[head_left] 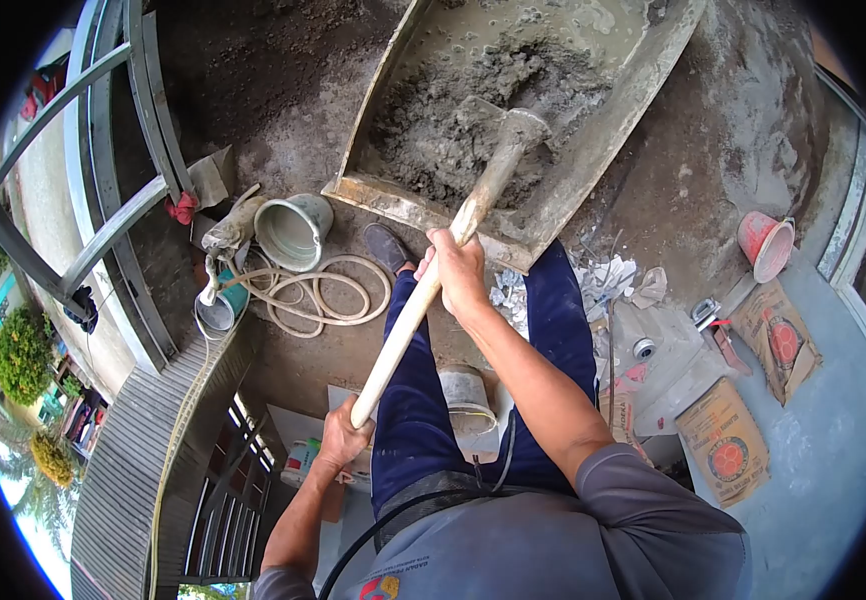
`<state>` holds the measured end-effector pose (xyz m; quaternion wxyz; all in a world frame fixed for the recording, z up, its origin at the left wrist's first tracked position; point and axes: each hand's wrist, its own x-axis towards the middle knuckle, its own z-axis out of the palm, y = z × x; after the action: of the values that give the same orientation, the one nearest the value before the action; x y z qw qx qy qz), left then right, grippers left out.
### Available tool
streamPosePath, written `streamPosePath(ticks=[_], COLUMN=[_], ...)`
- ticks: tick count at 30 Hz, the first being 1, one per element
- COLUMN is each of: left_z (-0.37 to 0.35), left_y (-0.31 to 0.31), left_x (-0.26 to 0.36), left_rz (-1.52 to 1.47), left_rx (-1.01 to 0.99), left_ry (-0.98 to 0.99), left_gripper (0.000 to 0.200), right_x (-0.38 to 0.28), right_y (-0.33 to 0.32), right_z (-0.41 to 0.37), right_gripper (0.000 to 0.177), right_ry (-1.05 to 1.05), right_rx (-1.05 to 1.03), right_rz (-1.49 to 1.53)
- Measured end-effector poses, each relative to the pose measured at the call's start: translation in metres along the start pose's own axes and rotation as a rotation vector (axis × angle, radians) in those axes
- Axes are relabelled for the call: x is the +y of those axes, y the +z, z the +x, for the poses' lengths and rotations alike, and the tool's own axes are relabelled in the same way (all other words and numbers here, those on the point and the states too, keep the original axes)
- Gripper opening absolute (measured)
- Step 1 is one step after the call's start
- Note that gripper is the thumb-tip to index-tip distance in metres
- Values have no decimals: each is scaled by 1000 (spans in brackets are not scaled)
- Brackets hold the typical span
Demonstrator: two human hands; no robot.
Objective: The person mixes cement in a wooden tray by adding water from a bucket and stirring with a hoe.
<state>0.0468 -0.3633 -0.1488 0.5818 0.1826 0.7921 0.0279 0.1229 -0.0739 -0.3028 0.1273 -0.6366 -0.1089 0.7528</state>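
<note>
My left hand [345, 436] is closed around the butt end of the pale wooden handle of a hoe [400, 340]. Farther up the same handle, my right hand [459, 272] also grips it. The hoe's head rests in wet grey mortar [433, 135], which partly covers its blade. A shallow mixing trough [413, 208] with raised, mortar-caked sides holds the mix, with watery slurry toward its far end. My feet are at the trough's near edge.
Left of my legs lie a coiled hose [338, 318], a grey bucket [295, 232] and a smaller teal bucket [221, 303]. Between my legs is another bucket [466, 398]. To the right are a red bucket [767, 246] and flattened paper sacks [723, 440]. Metal framing [113, 240] stands left.
</note>
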Motion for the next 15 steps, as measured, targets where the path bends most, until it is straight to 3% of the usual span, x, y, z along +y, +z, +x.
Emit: streamPosePath(ticks=[3,6,11,15], left_z=[19,79,114,133], left_y=[7,34,87,87], left_x=[43,115,152,189], left_rz=[96,138,-47,-101], left_rx=[32,39,79,136], left_ry=[-16,1,105,266], left_gripper=[23,24,29,28], right_x=[0,-28,-99,-197], right_y=[-9,-42,-73,-53], right_z=[72,145,167,122], right_gripper=[22,20,22,19], right_ry=[152,108,-15,-244], right_rx=[65,118,104,38], right_rz=[20,-21,-153,-141])
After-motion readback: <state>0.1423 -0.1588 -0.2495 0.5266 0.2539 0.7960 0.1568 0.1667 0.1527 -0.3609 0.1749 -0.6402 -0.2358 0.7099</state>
